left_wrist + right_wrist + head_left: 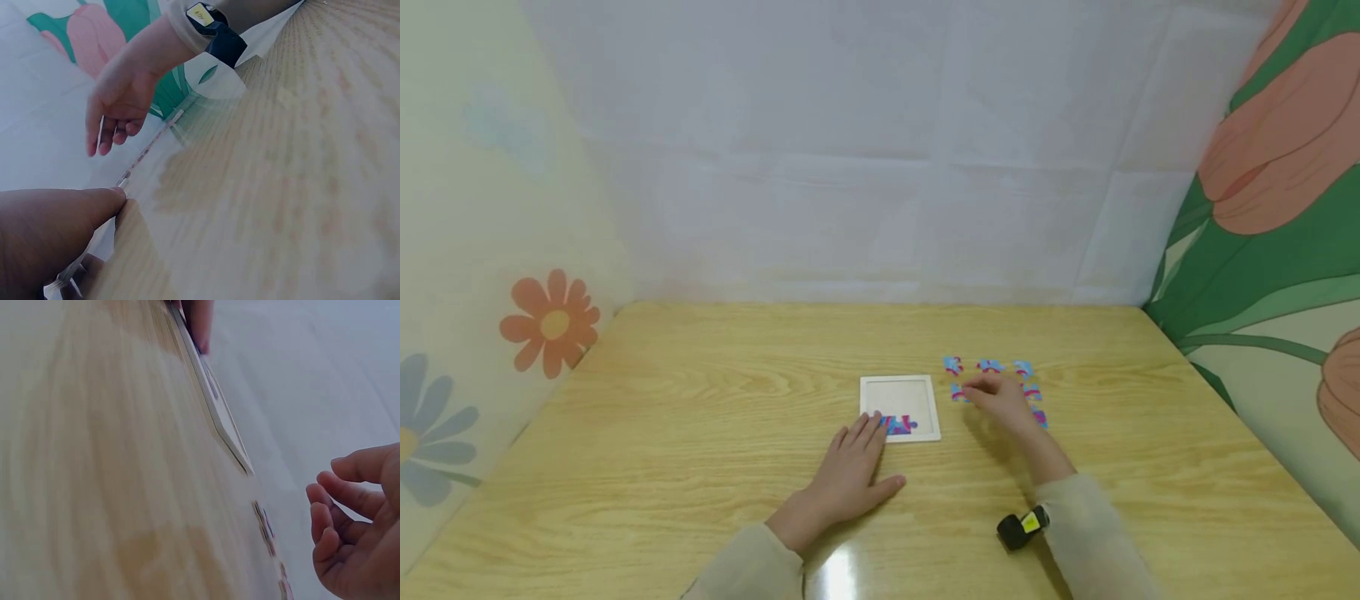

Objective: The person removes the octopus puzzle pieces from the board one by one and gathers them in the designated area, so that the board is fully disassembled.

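My left hand (847, 479) rests with fairly straight fingers on the near left corner of a white square puzzle frame (936, 412), thumb spread to the side. Beside its fingertips, joined blue, pink and purple jigsaw pieces (898, 425) lie along the frame's near edge; the fingers cover the left end. To the right, my right hand (1002, 406) hovers over loose jigsaw pieces (990, 366), hiding part of the group. In the right wrist view, the right hand (365, 531) has loosely bent fingers, with nothing visible between thumb and fingertips and a gap above the table.
The loose pieces lie spread in rough rows right of the frame, one (953, 365) at the far left of the group. A black strap device with a yellow label (1018, 529) sits at the right cuff. A white cloth (850, 208) hangs behind the wooden table (700, 400).
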Motion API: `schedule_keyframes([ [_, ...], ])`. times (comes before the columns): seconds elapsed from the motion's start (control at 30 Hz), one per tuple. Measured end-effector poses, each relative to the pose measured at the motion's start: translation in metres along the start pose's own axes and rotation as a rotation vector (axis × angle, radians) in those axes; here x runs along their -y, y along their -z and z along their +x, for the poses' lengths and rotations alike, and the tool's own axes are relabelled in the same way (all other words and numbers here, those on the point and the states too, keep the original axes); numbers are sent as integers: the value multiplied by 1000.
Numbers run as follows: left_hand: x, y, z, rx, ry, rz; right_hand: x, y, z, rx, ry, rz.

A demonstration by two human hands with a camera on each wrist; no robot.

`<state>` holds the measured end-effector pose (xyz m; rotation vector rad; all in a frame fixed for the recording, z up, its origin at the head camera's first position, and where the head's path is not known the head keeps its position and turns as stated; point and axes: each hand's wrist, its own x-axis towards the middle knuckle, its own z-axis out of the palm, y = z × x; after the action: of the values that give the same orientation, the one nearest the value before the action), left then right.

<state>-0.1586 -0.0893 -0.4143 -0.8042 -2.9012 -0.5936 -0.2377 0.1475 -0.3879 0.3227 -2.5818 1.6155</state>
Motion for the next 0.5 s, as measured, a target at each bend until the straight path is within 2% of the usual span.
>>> schedule_keyframes([
  [0.2, -1, 2, 0, 8, 5, -4, 5, -27, 4, 63, 34, -2],
  [0.43, -1, 1, 0, 8, 4, -6, 10, -49, -1, 130, -49, 35],
  [0.5, -1, 1, 0, -2, 1, -6, 11, -53, -3, 136, -50, 22],
])
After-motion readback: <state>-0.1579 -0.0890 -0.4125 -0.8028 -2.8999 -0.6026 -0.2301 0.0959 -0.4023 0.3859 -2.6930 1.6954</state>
